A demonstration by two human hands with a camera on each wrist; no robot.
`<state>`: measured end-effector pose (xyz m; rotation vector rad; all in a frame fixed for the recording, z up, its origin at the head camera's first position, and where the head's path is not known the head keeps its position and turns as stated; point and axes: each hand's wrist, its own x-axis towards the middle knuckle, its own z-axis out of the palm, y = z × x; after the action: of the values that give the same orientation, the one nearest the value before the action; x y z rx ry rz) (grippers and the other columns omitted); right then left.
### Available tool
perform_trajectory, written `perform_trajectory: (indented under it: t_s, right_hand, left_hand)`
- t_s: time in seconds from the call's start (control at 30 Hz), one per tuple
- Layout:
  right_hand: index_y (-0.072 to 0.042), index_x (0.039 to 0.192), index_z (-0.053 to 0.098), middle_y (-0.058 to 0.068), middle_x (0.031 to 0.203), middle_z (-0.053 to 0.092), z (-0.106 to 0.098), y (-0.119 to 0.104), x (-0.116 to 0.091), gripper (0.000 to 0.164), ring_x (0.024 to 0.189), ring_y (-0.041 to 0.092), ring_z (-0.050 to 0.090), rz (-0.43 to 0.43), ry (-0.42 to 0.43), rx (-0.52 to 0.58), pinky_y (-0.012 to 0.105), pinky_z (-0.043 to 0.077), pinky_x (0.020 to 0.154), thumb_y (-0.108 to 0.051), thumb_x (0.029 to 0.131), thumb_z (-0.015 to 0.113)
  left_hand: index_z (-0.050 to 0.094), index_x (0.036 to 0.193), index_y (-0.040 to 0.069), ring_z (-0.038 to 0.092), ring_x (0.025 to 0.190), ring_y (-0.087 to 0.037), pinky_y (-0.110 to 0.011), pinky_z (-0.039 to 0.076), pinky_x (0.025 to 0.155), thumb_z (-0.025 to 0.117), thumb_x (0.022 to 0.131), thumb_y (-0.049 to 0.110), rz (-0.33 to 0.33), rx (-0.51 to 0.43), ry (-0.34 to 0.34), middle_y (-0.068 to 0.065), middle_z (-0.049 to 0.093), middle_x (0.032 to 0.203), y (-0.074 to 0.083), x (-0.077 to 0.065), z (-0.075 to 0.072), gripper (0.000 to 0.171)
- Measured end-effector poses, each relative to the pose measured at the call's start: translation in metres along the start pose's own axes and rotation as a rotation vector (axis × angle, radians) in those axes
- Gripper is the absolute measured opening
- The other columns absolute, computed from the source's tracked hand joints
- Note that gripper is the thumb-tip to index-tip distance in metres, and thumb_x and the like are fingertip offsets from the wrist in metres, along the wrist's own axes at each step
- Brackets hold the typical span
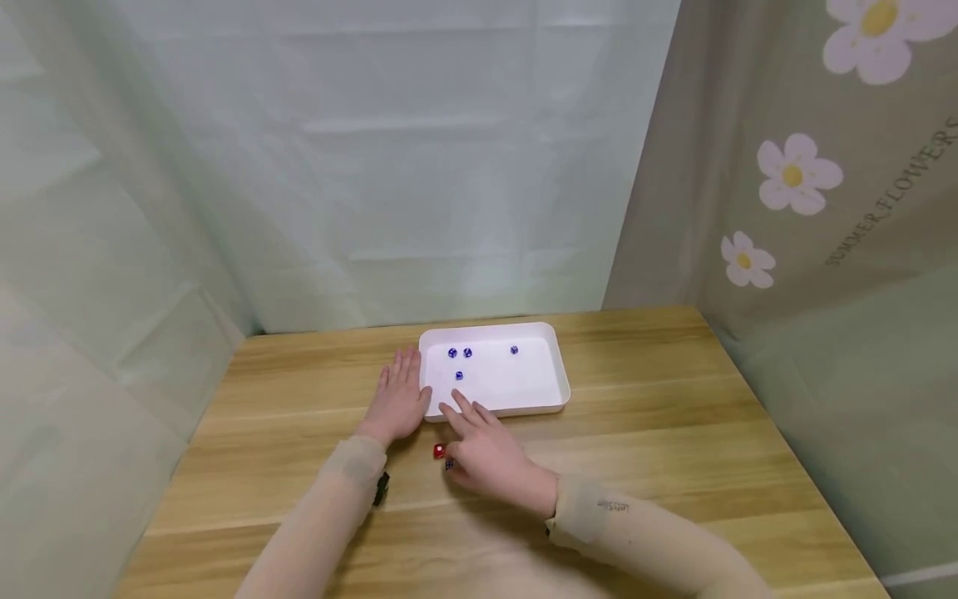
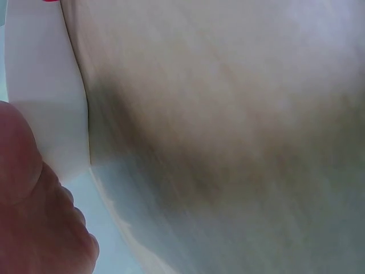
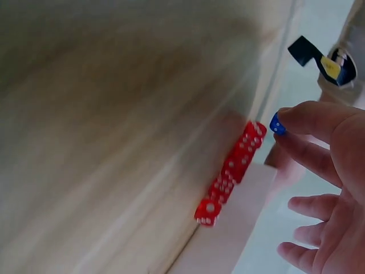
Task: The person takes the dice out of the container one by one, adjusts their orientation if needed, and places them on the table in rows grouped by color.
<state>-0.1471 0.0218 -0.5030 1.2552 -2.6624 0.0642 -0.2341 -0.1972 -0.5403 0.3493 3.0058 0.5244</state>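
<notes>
My right hand [image 1: 490, 456] pinches a blue die [image 3: 277, 124] between thumb and index finger, the other fingers spread out. Close beside that die, at the upper end of a slightly uneven stack, are red dice [image 3: 231, 168]; from above, mainly the top red die [image 1: 439, 450] shows. My left hand [image 1: 397, 405] lies with extended fingers along the left side of a white tray [image 1: 565, 391], its thumb at the near left corner. Several blue dice [image 1: 459, 376] lie scattered inside the tray. In the left wrist view, the tray wall [image 2: 48, 74] appears beside the thumb.
A wooden table [image 1: 674, 441] carries the tray near its back edge. Pale curtains [image 1: 419, 166] hang behind and at both sides, the right one with printed white flowers [image 1: 799, 175]. A dark wrist-worn device [image 1: 382, 489] sits under the left sleeve.
</notes>
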Motion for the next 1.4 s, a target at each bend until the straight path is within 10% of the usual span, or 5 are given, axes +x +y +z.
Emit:
perform_trajectory:
  t_s: [1.4]
  right_hand:
    - [-0.023, 0.087, 0.085, 0.013, 0.162, 0.052, 0.007, -0.016, 0.011, 0.018, 0.157, 0.039, 0.033, -0.009, 0.019, -0.092, 0.054, 0.039, 0.122, -0.039, 0.093, 0.080]
  left_hand:
    - [0.005, 0.168, -0.008, -0.003, 0.163, -0.043, -0.063, 0.004, 0.130, 0.039, 0.113, 0.033, 0.002, -0.003, 0.002, -0.026, 0.004, 0.177, -0.002, 0.002, 0.000, 0.077]
